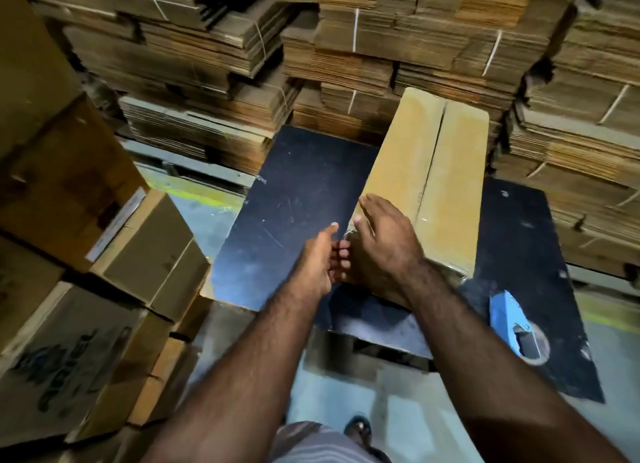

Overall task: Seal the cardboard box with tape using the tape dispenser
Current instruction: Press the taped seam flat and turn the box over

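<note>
Far left of the frame there's a pile of made-up cartons [145,251], one with dark print on its side. Moving toward the middle, the left hand [320,261] reaches in with thumb pointing up and fingers loosely curled next to the near corner of the cardboard box [429,171]; can't tell if they actually touch it. The right hand [384,244] lies over that same near-left corner, fingers straight and slightly spread, flat on the cardboard. The box sits centre-right on a dark table [298,199], long and narrow, top flaps closed with the seam showing. Lower right, the blue tape dispenser [516,327] lies on the table, well apart from both hands. Strapped bundles of flat cardboard [346,46] fill the top.
</note>
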Motion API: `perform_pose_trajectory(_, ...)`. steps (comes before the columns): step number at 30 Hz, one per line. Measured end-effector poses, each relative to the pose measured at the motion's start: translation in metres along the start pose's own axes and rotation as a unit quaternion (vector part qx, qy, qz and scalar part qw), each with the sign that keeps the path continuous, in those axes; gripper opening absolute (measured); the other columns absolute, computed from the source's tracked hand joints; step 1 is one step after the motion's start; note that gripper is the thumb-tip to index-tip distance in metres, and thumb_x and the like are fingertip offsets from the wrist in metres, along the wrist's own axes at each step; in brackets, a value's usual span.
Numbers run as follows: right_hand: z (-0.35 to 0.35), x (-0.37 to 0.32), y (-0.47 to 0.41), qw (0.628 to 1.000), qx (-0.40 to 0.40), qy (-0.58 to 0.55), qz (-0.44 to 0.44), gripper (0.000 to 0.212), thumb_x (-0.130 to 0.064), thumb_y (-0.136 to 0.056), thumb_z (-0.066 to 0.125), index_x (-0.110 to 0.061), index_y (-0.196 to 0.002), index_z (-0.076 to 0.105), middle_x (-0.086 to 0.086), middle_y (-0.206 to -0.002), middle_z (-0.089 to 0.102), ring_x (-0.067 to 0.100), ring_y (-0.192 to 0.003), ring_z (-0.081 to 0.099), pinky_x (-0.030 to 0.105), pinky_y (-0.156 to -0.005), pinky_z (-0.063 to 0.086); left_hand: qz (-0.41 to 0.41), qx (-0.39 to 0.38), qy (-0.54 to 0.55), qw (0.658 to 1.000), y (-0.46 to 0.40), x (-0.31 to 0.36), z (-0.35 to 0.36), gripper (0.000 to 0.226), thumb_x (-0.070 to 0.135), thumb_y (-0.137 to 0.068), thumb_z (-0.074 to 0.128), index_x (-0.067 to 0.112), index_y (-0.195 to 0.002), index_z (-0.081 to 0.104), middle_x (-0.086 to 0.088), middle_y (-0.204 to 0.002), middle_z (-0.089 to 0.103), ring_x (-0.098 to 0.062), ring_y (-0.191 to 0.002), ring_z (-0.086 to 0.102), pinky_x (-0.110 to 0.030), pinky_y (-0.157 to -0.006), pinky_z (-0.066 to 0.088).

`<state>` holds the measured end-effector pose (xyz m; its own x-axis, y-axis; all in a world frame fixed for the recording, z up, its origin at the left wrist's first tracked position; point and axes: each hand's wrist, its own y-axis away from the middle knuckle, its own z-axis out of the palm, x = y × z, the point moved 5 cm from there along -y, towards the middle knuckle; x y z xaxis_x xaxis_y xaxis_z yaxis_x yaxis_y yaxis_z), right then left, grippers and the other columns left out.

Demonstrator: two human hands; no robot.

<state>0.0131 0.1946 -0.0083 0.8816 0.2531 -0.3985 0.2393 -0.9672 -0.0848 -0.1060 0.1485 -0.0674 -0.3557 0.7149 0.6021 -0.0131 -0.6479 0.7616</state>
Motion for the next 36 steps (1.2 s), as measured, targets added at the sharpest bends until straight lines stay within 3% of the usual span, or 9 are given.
perform_pose_trajectory(4, -0.001, -0.005, 0.003, 1.0, -0.007, -0.014, 0.025, 0.048, -0.032, -0.104, 0.043, -0.013, -0.148, 0.043, 0.007, -0.155, 0.04, 0.019, -0.144, 0.033, 0.029, -0.119, 0.022, -0.055, -0.049, 0.001, 0.997, -0.004, -0.003, -0.003, 0.034, 0.045, -0.093, 0.056, 0.018, -0.077, 0.067, 0.002, -0.066, 0.058, -0.015, -0.059, 0.053, -0.025, -0.058, 0.044)
perform_pose_trajectory(11, 0.0, -0.01, 0.008, 0.999, -0.027, 0.015, 0.024, 0.054, -0.034, -0.104, 0.041, -0.013, -0.153, 0.034, 0.006, -0.16, 0.03, 0.018, -0.148, 0.023, 0.024, -0.119, 0.014, -0.022, -0.047, 0.026, 0.998, -0.01, 0.003, -0.002, 0.024, 0.029, -0.092, 0.063, 0.018, -0.071, 0.066, 0.007, -0.058, 0.055, -0.012, -0.055, 0.053, -0.026, -0.061, 0.047)
perform_pose_trajectory(16, 0.001, -0.008, 0.007, 0.999, -0.029, 0.019, 0.015, 0.053, -0.034, -0.104, 0.043, -0.01, -0.151, 0.037, 0.008, -0.158, 0.033, 0.019, -0.147, 0.027, 0.019, -0.117, 0.01, 0.137, 0.003, 0.022, 0.99, -0.02, 0.013, -0.009, 0.021, 0.022, -0.095, 0.065, 0.015, -0.075, 0.064, 0.002, -0.062, 0.058, -0.009, -0.049, 0.048, -0.018, -0.049, 0.04)
perform_pose_trajectory(20, 0.01, -0.004, 0.009, 0.998, -0.034, 0.053, 0.004, 0.061, -0.044, -0.101, 0.032, -0.01, -0.151, 0.037, 0.007, -0.158, 0.032, 0.021, -0.147, 0.027, 0.036, -0.121, 0.02, 0.258, 0.079, -0.025, 0.963, -0.031, 0.01, -0.011, 0.023, 0.034, -0.086, 0.068, 0.016, -0.074, 0.068, 0.001, -0.064, 0.065, -0.013, -0.056, 0.055, -0.026, -0.057, 0.047)
perform_pose_trajectory(22, 0.015, -0.002, 0.01, 0.996, -0.038, 0.086, 0.002, 0.067, -0.051, -0.1, 0.021, -0.012, -0.154, 0.03, 0.006, -0.161, 0.026, 0.02, -0.149, 0.021, 0.035, -0.121, 0.017, 0.291, 0.12, -0.052, 0.948, -0.031, 0.004, -0.006, 0.022, 0.036, -0.088, 0.068, 0.019, -0.074, 0.067, 0.005, -0.069, 0.067, -0.012, -0.063, 0.059, -0.027, -0.063, 0.05)
perform_pose_trajectory(26, 0.019, -0.003, 0.008, 0.992, -0.053, 0.116, 0.001, 0.076, -0.057, -0.097, 0.004, -0.013, -0.156, 0.019, 0.006, -0.164, 0.015, 0.02, -0.151, 0.013, 0.03, -0.118, 0.008, 0.349, 0.174, -0.058, 0.919, -0.022, 0.0, -0.001, 0.011, 0.031, -0.092, 0.069, 0.022, -0.088, 0.064, 0.007, -0.078, 0.067, -0.009, -0.072, 0.061, -0.015, -0.063, 0.045)
perform_pose_trajectory(29, 0.02, -0.002, 0.008, 0.993, -0.064, 0.098, -0.017, 0.08, -0.061, -0.096, 0.005, -0.01, -0.156, 0.021, 0.008, -0.164, 0.015, 0.02, -0.151, 0.012, 0.034, -0.121, 0.01, 0.337, 0.198, -0.028, 0.92, -0.019, 0.001, -0.008, 0.016, 0.025, -0.087, 0.075, 0.027, -0.095, 0.061, 0.009, -0.07, 0.063, -0.006, -0.063, 0.059, -0.026, -0.066, 0.053)
perform_pose_trajectory(33, 0.016, 0.001, 0.008, 0.991, -0.095, 0.093, -0.026, 0.061, -0.039, -0.106, 0.032, -0.01, -0.157, 0.015, 0.008, -0.165, 0.007, 0.019, -0.152, 0.004, 0.029, -0.119, 0.002, 0.423, 0.186, -0.045, 0.886, 0.005, 0.01, -0.005, 0.014, 0.016, -0.093, 0.062, 0.025, -0.095, 0.072, 0.012, -0.092, 0.074, -0.006, -0.089, 0.069, -0.027, -0.082, 0.056)
perform_pose_trajectory(36, 0.017, -0.001, 0.007, 0.991, -0.091, 0.096, -0.028, 0.06, -0.035, -0.106, 0.032, -0.008, -0.157, 0.014, 0.009, -0.165, 0.005, 0.019, -0.152, 0.003, 0.029, -0.119, 0.0, 0.406, 0.118, -0.085, 0.902, 0.019, 0.0, 0.007, 0.032, 0.032, -0.1, 0.048, 0.026, -0.123, 0.07, 0.015, -0.122, 0.07, 0.001, -0.114, 0.062, -0.02, -0.098, 0.047)
